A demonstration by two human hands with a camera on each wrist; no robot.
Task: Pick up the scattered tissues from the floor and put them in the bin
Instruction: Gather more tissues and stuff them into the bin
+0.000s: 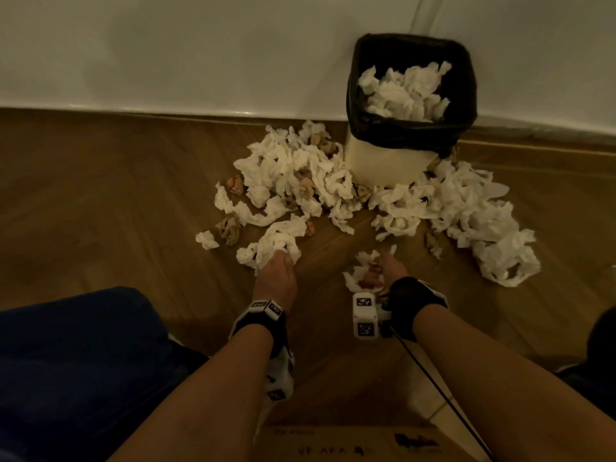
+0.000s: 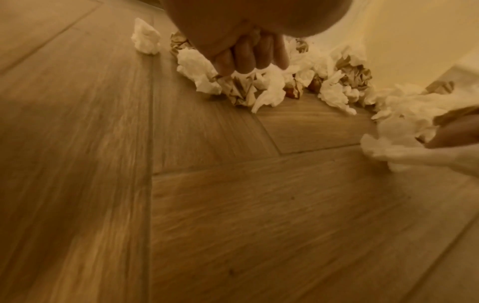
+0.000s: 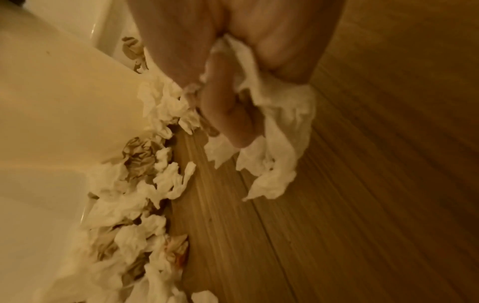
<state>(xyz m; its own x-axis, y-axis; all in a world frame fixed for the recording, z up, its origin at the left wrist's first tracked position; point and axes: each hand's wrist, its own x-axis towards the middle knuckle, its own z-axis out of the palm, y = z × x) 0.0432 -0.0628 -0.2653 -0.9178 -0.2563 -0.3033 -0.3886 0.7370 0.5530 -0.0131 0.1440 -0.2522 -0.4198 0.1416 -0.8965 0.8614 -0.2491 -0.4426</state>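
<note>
Crumpled white tissues (image 1: 293,171) and brown paper balls lie in heaps on the wooden floor around a cream bin (image 1: 410,105) with a black liner, partly filled with tissues. My left hand (image 1: 275,273) reaches into the near edge of the left heap, fingers curled into a clump of tissues (image 1: 276,241); in the left wrist view the curled fingers (image 2: 249,55) sit on white and brown wads (image 2: 241,88). My right hand (image 1: 383,268) grips a bunch of white tissues (image 1: 361,271) just above the floor; in the right wrist view the tissue (image 3: 279,133) hangs from the closed fingers (image 3: 228,114).
A white wall with a skirting board (image 1: 200,111) runs behind the bin. A second heap (image 1: 476,215) spreads to the bin's right. My knee in dark trousers (image 1: 76,361) is at the lower left. A cardboard box edge (image 1: 350,445) lies at the bottom.
</note>
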